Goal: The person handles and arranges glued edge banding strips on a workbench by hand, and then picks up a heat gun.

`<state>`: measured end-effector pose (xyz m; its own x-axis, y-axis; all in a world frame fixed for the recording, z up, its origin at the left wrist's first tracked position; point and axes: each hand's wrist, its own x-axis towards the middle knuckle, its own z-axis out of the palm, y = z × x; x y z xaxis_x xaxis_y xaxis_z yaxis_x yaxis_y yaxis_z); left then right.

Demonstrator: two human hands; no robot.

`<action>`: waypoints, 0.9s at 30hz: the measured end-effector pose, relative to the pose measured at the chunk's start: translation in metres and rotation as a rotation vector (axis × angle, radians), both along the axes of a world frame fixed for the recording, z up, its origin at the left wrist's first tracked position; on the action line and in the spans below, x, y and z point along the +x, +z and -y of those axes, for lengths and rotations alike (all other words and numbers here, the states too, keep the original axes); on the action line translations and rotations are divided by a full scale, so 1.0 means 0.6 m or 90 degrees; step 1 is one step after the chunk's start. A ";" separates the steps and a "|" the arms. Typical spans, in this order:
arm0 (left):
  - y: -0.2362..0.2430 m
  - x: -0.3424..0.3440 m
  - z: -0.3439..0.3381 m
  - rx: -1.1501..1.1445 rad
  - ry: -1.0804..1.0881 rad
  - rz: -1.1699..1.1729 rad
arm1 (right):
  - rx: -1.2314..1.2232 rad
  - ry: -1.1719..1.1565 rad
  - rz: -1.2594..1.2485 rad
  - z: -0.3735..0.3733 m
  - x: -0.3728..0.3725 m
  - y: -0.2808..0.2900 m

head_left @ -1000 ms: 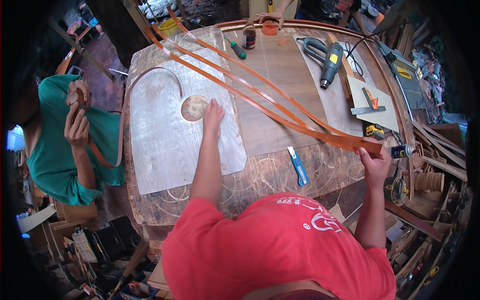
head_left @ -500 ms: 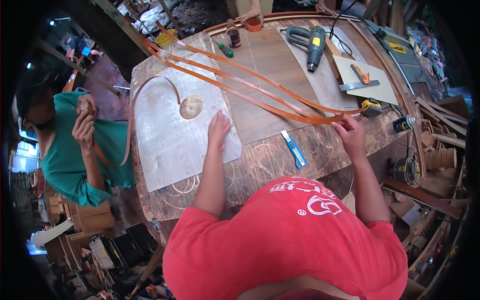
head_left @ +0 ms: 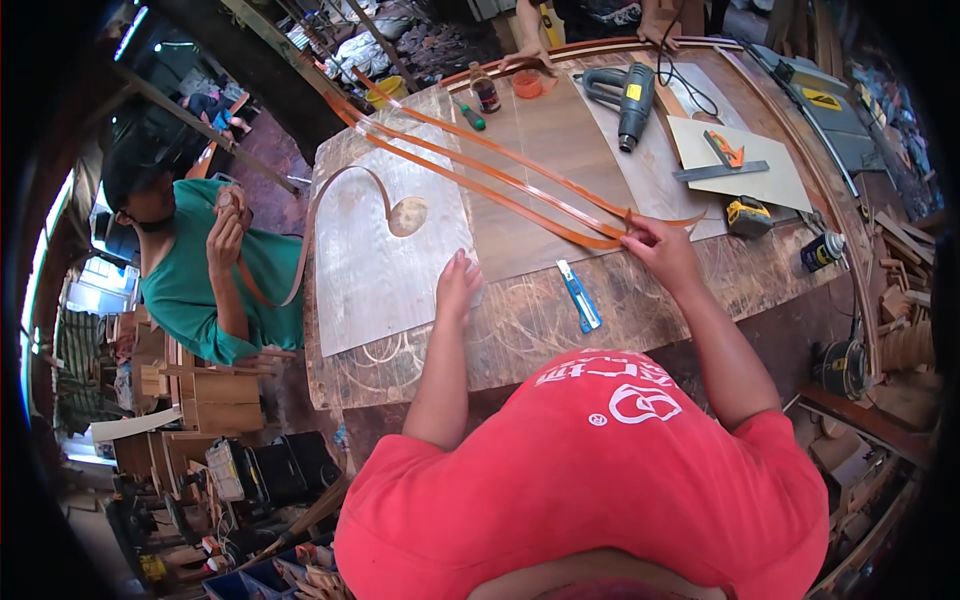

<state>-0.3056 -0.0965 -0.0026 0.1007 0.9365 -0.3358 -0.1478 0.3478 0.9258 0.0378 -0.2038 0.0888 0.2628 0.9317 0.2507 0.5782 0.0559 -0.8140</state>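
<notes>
Several long orange-brown edge-banding strips (head_left: pixel 575 236) stretch across the wooden worktable (head_left: pixel 500 335) from the far left. My right hand (head_left: pixel 662 252) pinches them near their right-hand ends, thumb and fingers closed. A strip's free tip sticks out to the right beyond my fingers. My left hand (head_left: pixel 457 290) rests at the right edge of a pale grey board (head_left: pixel 375 280), fingers stretched and holding nothing. That board has a round hole, partly covered by a thin brown strip's curl. Between my hands lies a blue utility knife (head_left: pixel 580 297).
A heat gun (head_left: pixel 632 108), a combination square (head_left: pixel 722 171) and a tape measure (head_left: pixel 748 216) lie to the right, near a spray can (head_left: pixel 820 252). A screwdriver (head_left: pixel 470 116) and glass jar (head_left: pixel 485 92) are far. At left, a person in green (head_left: pixel 225 280) holds the thin strip.
My right hand has moved left along the strips, nearer the utility knife, and a strip's tip now shows past it. My left hand stays by the board's edge. The whole view has shifted slightly.
</notes>
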 end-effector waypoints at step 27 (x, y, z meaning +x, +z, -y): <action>-0.008 0.073 0.091 -0.029 0.042 0.005 | -0.148 0.058 0.315 0.079 0.065 0.047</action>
<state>-0.2616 -0.1508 -0.0077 0.0428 0.9252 -0.3771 -0.1793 0.3784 0.9081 0.0770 -0.2510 0.1169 0.0822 0.9906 0.1092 0.8958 -0.0254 -0.4438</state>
